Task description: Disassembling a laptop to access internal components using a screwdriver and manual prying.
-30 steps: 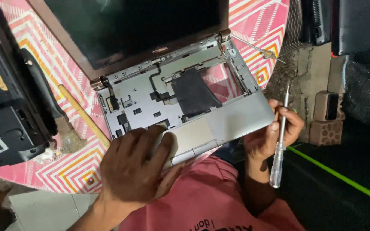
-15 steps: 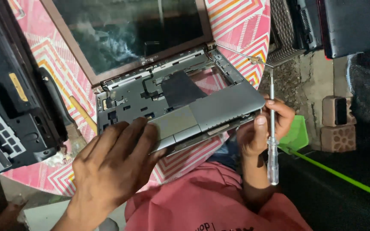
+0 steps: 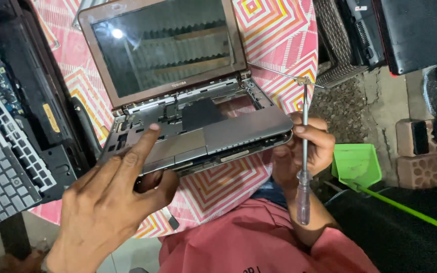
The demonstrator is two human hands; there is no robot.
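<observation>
Your left hand (image 3: 110, 202) rests open on the front left edge of a small brown laptop (image 3: 188, 101), fingers spread across its grey palm rest and thumb tucked under the edge. The laptop sits open, keyboard removed, on a pink patterned table (image 3: 274, 45). Your right hand (image 3: 302, 149) grips the front right corner while clasping a clear-handled screwdriver (image 3: 304, 167), tip pointing away from you.

Brushed grey metallic palm-rest panel (image 3: 218, 136) under the left hand (image 3: 112, 202): smooth, satin. Clear glossy plastic-handled screwdriver (image 3: 304, 167) in the right hand (image 3: 302, 151): polished steel shaft.
</observation>
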